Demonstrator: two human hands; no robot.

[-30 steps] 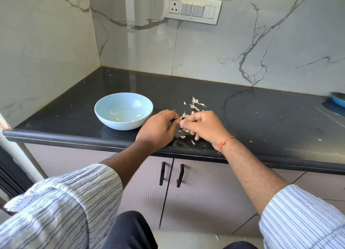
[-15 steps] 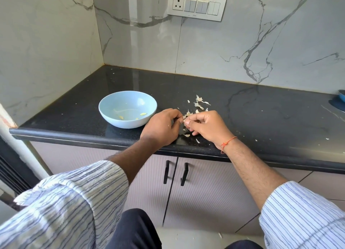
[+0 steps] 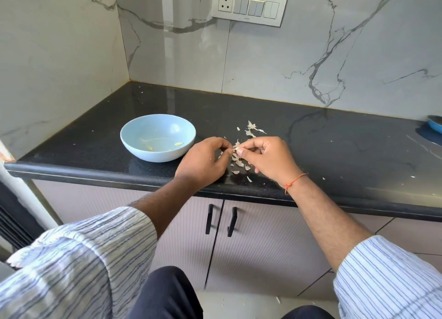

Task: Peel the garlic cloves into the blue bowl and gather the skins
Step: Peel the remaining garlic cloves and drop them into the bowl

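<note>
Between the left hand and right hand, both pinch one small pale garlic clove; papery skins lie beneath, glossy blue bowl left.

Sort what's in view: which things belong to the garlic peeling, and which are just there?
Job: blue bowl, garlic clove pinched between left hand and right hand, loose skins.
Bystanders: switch panel, blue dish at far right, cabinet handles.
</note>
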